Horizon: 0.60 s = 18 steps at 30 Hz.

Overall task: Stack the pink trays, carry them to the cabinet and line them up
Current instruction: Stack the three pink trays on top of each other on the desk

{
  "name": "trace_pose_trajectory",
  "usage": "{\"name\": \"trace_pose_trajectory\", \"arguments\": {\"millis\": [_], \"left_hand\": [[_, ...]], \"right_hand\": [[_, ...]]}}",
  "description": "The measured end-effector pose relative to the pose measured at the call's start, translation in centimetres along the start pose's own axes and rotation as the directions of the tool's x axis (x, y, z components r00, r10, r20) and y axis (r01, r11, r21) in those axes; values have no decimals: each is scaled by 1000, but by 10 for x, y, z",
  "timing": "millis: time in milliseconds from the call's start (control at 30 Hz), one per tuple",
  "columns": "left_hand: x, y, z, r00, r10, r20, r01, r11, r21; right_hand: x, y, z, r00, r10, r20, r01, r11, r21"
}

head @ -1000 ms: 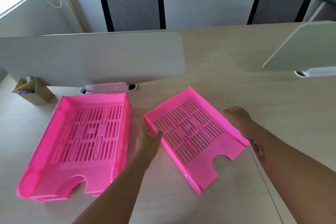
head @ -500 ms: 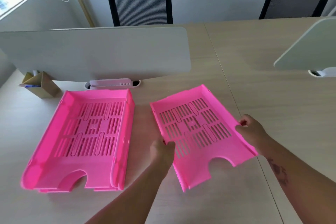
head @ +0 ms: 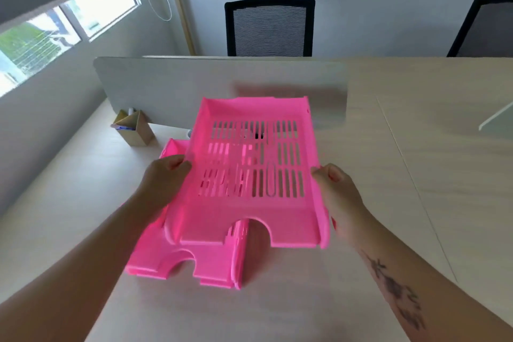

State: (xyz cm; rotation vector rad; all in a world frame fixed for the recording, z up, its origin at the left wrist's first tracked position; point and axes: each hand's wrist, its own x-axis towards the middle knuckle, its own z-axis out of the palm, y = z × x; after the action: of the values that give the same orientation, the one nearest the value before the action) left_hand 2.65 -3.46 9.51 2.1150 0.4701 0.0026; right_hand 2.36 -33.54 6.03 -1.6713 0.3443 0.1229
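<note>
I hold a pink slotted tray (head: 249, 219) in the air over the desk, level and facing me with its notched front edge nearest. My left hand (head: 163, 178) grips its left wall and my right hand (head: 336, 191) grips its right wall. Below it, to the left, a second pink tray (head: 177, 261) lies on the desk, and it looks like more than one tray nested together. The lifted tray overlaps and hides most of the lower tray's right and far part.
A grey divider panel (head: 155, 91) stands across the wooden desk (head: 388, 175) behind the trays. A small cardboard pen holder (head: 136, 128) sits at the back left. Two black mesh chairs (head: 269, 28) stand beyond the desk. A second panel edge (head: 499, 116) shows at right.
Both hands have lifted the right-hand tray off the desk and carried it left, over the other tray. The view has turned left and the window now shows.
</note>
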Motion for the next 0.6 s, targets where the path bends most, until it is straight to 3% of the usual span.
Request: {"name": "trace_pose_trajectory", "arguments": {"millis": [133,267,600], "left_hand": [[13,-38,-65,999,-45,-16,45,998,50],[20,-74,-99,997,-81,3,81,997,-14],[42,-126,-94,986,-43,159,58,994,-91]], "right_hand": [[-20,-6,74,999,-28,23,27,999,31],[-36,3,121,999,-35,15,35,999,9],[-61,45,163,994,17,-108,-26,996,-85]]}}
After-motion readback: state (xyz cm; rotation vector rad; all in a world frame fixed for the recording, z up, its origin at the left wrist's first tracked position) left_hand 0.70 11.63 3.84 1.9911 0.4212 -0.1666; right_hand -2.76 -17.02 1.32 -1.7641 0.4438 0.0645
